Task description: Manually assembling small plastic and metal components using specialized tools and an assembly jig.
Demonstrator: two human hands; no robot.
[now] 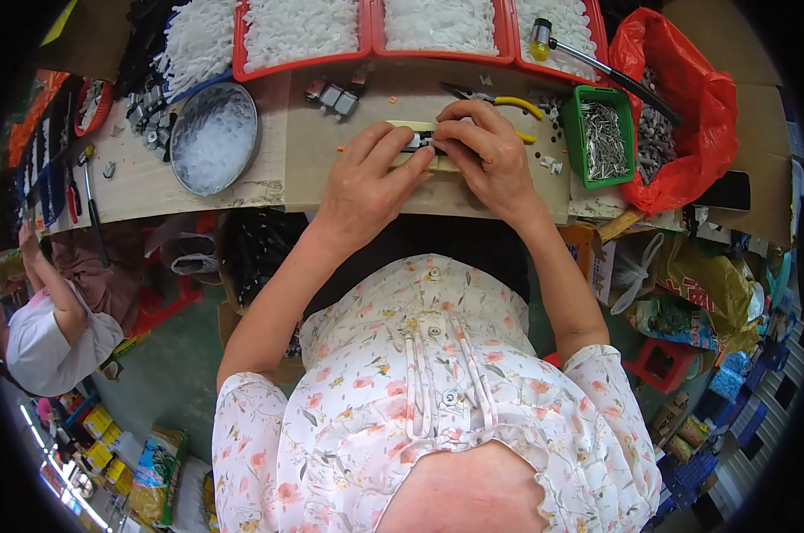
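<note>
Leftmost, a co-worker in a white short-sleeved top, then a hammer with a long dark handle at the table edge. Farther right, a cluster of small grey metal pieces beside a round metal bowl heaped with translucent white plastic pieces, and behind, red plastic trays full of similar ones. Next, the left hand, curled, with thumb and forefinger pinching the left side of a small white, grey and black part. For that part, look between both sets of fingertips, over a flat cream-coloured block; mostly covered, so not fully readable. On its right, the right hand, pinching with thumb and forefinger at the dark end; hard to tell whether on a second piece. To work well, probably best to anchor with the left pinch, steady both hands against the block, line up squarely before pressing, and ease off at any sideways resistance. Mind the yellow-handled pliers, close by the right knuckles. Farther over, a green plastic basket of silvery metal pins, a black-gripped hammer with a yellow-tipped head, and a red plastic bag of greyish pieces.
</note>
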